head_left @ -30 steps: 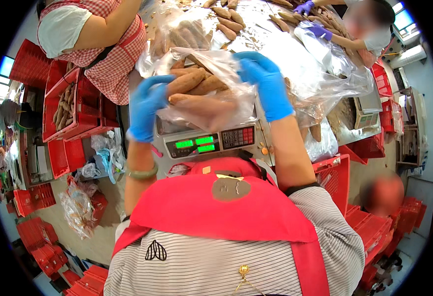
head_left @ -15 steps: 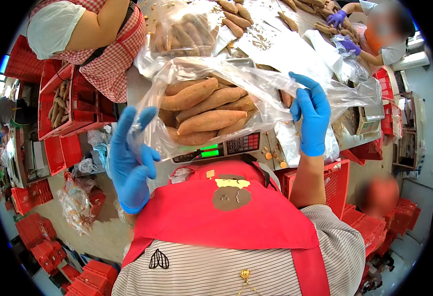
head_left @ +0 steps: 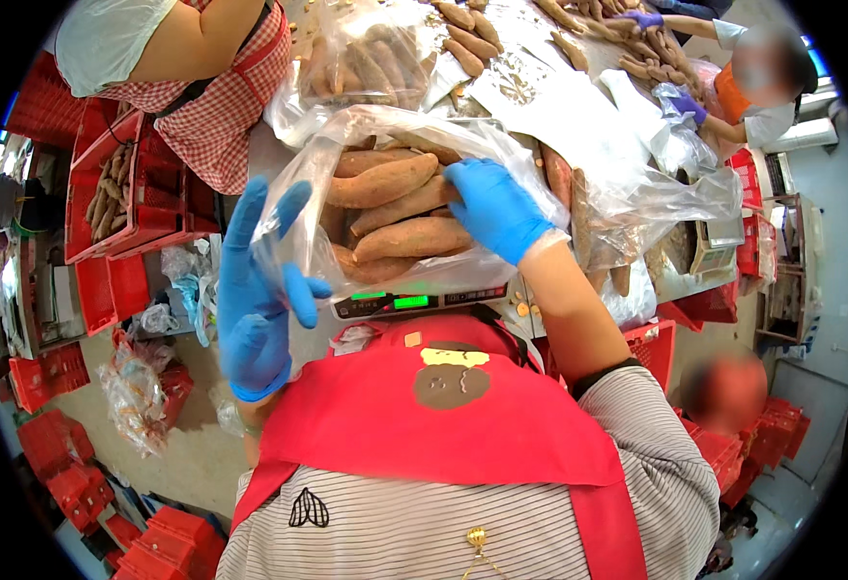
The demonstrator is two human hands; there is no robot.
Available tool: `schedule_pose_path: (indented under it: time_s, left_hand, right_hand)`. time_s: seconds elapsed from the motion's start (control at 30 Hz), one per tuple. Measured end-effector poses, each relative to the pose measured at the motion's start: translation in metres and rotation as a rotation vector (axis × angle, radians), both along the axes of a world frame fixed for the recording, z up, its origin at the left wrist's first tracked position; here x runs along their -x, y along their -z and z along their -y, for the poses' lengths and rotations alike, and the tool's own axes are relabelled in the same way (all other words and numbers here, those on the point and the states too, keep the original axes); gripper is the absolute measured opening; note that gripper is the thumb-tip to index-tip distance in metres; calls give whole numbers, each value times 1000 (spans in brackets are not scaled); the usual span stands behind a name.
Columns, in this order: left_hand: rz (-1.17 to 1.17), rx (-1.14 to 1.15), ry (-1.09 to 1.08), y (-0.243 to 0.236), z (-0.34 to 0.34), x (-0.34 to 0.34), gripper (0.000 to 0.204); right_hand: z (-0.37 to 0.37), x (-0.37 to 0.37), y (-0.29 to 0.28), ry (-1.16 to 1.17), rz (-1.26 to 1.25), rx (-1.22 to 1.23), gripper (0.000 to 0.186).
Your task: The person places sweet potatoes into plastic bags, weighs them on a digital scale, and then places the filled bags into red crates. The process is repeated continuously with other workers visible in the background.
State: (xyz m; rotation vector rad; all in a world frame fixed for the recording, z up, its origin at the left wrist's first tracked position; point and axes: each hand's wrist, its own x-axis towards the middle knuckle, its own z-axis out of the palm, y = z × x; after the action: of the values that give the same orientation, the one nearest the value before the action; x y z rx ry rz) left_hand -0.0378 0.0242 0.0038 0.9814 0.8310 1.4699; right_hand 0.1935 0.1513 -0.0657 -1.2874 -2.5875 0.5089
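Head view: I'm having the open bag (head_left: 313, 222) right in front of me, sitting over the scale (head_left: 410, 302) and covering part of it. Sweet potatoes (head_left: 414, 239) are lying inside, long axes running roughly left-right, right ends tipping slightly away from me. My right hand (head_left: 496, 208) is the nearer one: it's resting inside the bag at their right ends, fingertips touching; can't tell if it's gripping any. My left hand (head_left: 255, 319) is standing at the bag's left edge, fingers spread wide against the film, potatoes lying to its right; can't tell if film is being pinched. Second bag (head_left: 366, 72) is lying just beyond, loose potatoes (head_left: 469, 43) farther off. Co-worker in checked apron (head_left: 216, 126) is standing at left.
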Motion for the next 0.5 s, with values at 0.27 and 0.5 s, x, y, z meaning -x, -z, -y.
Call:
schedule_pose_path:
  time_s: [0.27,0.5]
  left_hand:
    - [-28,34,-20,9,8,3,94]
    - [-48,93,46,16,11,-3,88]
  right_hand:
    - [-29,-10,28,-59,156,-83,26]
    - [-20,-38,49,173,-226,54,19]
